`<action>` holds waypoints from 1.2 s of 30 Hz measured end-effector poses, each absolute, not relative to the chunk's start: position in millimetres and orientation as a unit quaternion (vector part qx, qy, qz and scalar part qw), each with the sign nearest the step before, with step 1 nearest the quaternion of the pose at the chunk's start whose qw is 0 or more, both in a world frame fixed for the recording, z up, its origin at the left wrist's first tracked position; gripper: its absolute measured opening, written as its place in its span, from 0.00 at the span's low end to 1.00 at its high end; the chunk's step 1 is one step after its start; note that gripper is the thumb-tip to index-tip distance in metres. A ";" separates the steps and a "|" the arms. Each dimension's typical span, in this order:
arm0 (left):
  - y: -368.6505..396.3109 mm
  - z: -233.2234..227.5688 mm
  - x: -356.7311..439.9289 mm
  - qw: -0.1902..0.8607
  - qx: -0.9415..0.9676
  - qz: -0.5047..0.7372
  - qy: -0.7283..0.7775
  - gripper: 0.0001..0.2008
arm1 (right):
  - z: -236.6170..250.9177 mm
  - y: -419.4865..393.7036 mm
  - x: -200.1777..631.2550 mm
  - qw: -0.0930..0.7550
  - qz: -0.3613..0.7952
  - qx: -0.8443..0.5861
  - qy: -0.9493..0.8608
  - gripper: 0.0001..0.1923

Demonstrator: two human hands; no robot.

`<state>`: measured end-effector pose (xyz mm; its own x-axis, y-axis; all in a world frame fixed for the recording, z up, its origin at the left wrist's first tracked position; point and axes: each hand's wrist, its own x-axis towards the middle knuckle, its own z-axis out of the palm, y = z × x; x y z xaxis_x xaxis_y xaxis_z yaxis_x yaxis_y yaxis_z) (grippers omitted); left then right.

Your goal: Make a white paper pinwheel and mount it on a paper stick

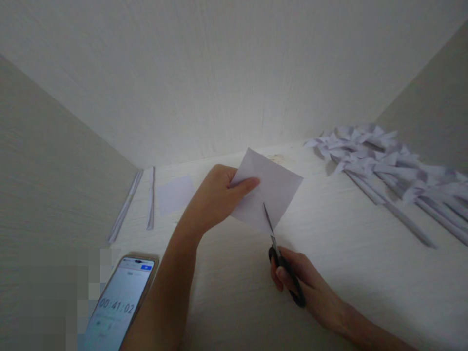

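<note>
Pale wood-grain tabletop point(358, 273) fills the lower half of the view, boxed in by a white back wall point(219, 73) and beige side walls left and right. Nearest to me, at the bottom left edge, a phone point(119, 304) lies face up, screen lit, timer digits reading 00:41:02; the area left of it is pixelated and unreadable. No bins, boxes or trays in view; everything lies directly on the surface. My right hand point(307, 285) sits low on the table, fingers through the black loops of a pair of scissors point(280, 253); the blades point up and away from me and look nearly closed, with the tips at the lower edge of a paper square point(272, 187). I cannot tell whether the cut has entered the sheet. My left hand point(215, 197) holds that paper square raised above the tabletop, near the centre, pinched at its left corner with the thumb on the near face and the other fingers behind. Sheet is plain white, flat, uncreased, turned so that it stands as a diamond. Further back on the left, a second flat white square point(175, 194) lies on the table, and beside it two thin rolled paper sticks point(150, 197), one against the left wall. Far right, toward the corner: a pile of finished paper pinwheels point(380, 161) on long paper stems, overlapping, heads toward the back wall.
</note>
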<state>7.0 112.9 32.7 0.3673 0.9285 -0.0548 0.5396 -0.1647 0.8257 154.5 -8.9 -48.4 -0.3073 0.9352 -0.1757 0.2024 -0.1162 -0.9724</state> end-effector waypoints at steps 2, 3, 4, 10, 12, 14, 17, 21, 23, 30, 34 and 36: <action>113.4 32.3 6.8 0.400 0.723 0.243 0.509 0.18 | -48.8 -8.3 154.1 0.327 0.565 -0.490 -0.578 0.24; 113.5 32.3 6.7 0.400 0.722 0.243 0.509 0.17 | -49.3 -8.0 154.0 0.329 0.565 -0.488 -0.578 0.24; 113.6 32.3 6.6 0.400 0.722 0.243 0.509 0.17 | -49.9 -8.0 154.0 0.329 0.565 -0.486 -0.580 0.24; 112.7 34.7 7.6 0.397 0.717 0.243 0.519 0.16 | -53.5 -9.6 155.3 0.332 0.562 -0.485 -0.582 0.23; 112.4 35.8 8.0 0.393 0.718 0.244 0.520 0.15 | -54.1 -9.9 155.3 0.333 0.562 -0.487 -0.579 0.23; 112.3 36.3 8.0 0.390 0.720 0.245 0.520 0.15 | -54.6 -9.9 154.9 0.335 0.565 -0.489 -0.575 0.23; 112.9 35.3 7.5 0.391 0.719 0.244 0.520 0.16 | -55.0 -9.5 154.0 0.334 0.570 -0.489 -0.570 0.22; 114.0 32.7 6.5 0.396 0.720 0.242 0.515 0.17 | -54.4 -9.8 154.1 0.328 0.573 -0.495 -0.565 0.22; 114.5 32.1 6.1 0.394 0.723 0.240 0.514 0.17 | -53.8 -10.2 154.5 0.322 0.577 -0.499 -0.561 0.21; 115.1 31.9 5.6 0.387 0.730 0.236 0.512 0.18 | -53.7 -10.1 154.2 0.313 0.581 -0.505 -0.557 0.20; 114.7 31.7 6.8 0.389 0.733 0.229 0.508 0.18 | -53.0 -9.9 154.2 0.321 0.575 -0.499 -0.563 0.22; 114.3 32.0 7.7 0.387 0.735 0.226 0.509 0.18 | -52.7 -9.9 154.6 0.323 0.571 -0.497 -0.568 0.22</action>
<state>7.7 114.3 32.0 0.3784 0.9236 -0.0614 0.5734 -0.1819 0.7988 154.6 -9.9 -52.7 -0.2963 0.9337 -0.2010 0.1962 -0.1465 -0.9696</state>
